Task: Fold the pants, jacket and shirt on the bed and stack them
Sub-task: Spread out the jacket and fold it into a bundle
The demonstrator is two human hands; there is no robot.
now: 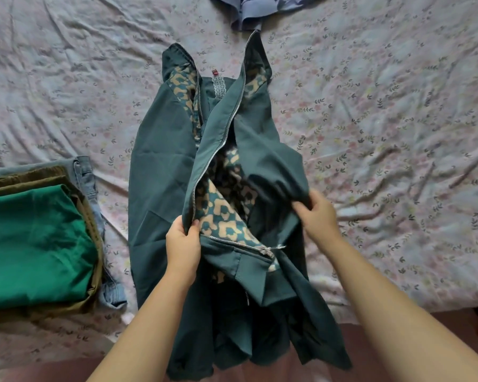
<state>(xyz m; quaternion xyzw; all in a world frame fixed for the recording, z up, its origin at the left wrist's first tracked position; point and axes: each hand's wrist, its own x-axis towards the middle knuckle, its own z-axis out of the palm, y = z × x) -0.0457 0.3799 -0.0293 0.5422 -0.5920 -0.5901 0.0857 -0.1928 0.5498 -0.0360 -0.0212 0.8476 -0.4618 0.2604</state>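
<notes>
One jacket [160, 166] lies open mid-bed [384, 106], hem over the edge. My left grip [182, 244] pinches its zipper edge and my right grip [319, 213] clutches bunched fabric. Left of it is one stack [36, 244] of three folded pieces, and one blue garment [249, 12] lies beyond the collar.

Mid-frame we see a dark teal jacket [160, 166] lying unzipped on the floral bed sheet [384, 106], its leopard-print lining [221, 213] showing, with the left hand [182, 244] pinching the zipper edge of one front panel and the right hand [319, 213] gripping bunched fabric beside it. At the lower left we find a folded stack, a green garment [33, 244] on top of an olive garment [25, 179] and denim [84, 169], while a blue garment [254, 12] lies at the top edge
</notes>
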